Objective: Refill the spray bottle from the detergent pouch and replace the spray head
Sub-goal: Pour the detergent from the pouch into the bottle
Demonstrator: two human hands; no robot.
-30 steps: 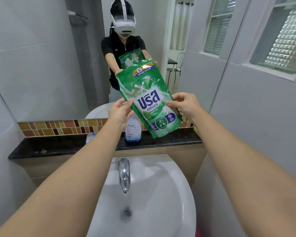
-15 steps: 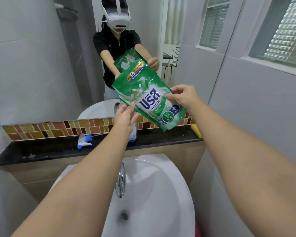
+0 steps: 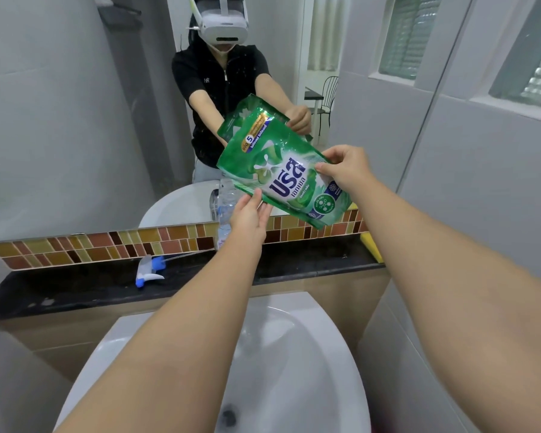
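Both arms reached forward over the sink (image 3: 341,354), holding the green detergent pouch (image 3: 281,170) up in front of the mirror (image 3: 60,120), tilted so its top leaned to the left and its bottom corner dropped to the right. The left hand (image 3: 249,215) came up from below, fingers and thumb pinching the pouch's lower edge. The right hand (image 3: 345,167) was raised a little higher, thumb and fingers pinching the right-hand edge of the pouch.

On the left of the black ledge (image 3: 75,285) the white and blue spray head (image 3: 149,270) lay on its side, its thin tube running right along the ledge. The clear spray bottle (image 3: 227,198) stood upright on the ledge behind the left hand, partly hidden by the hand and the pouch, its top just under the pouch's lower edge; whether they touched could not be told. A strip of brown, amber and red tiles (image 3: 107,245) ran along the wall above the ledge. At the far right end of the ledge a yellow thing (image 3: 372,248) showed only in part. Grey walls closed the room on both sides, with a frosted window (image 3: 531,73) high on the right wall.
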